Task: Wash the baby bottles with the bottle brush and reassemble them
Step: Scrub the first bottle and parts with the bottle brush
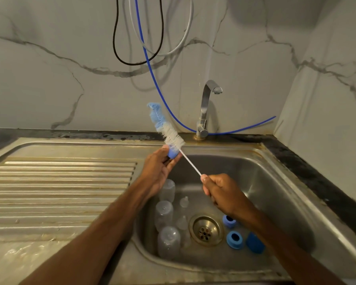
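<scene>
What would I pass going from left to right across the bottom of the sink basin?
First clear bottles → clear teats → brass-coloured drain → two blue screw rings → a third blue piece lying on its side.

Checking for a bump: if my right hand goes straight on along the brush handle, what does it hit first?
Probably the blue piece held in the left hand, just below the bristles; only bare handle lies before the right hand.
</scene>
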